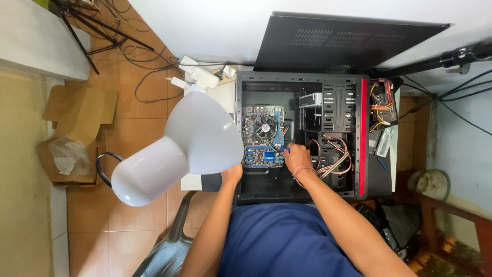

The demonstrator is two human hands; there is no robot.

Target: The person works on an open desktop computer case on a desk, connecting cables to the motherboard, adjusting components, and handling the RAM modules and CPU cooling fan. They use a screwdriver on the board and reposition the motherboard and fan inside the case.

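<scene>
An open black computer case [359, 77] lies on its side below me. Inside it sits a motherboard [252, 119] with a round fan [265, 125] and blue slots [261, 156]. My right hand [298, 158] is inside the case at the board's right edge, fingers closed on a small blue-tipped tool or plug; which one is too small to tell. A bundle of coloured cables [333, 159] lies just right of that hand. My left hand [232, 174] rests on the case's left wall, partly hidden by a white lamp shade [179, 149].
The case's black side panel [333, 43] leans against the wall behind. White adapters and cables [200, 77] lie left of the case. An open cardboard box [74, 133] sits on the tiled floor. A tripod [87, 31] stands far left and a chair [169, 246] near me.
</scene>
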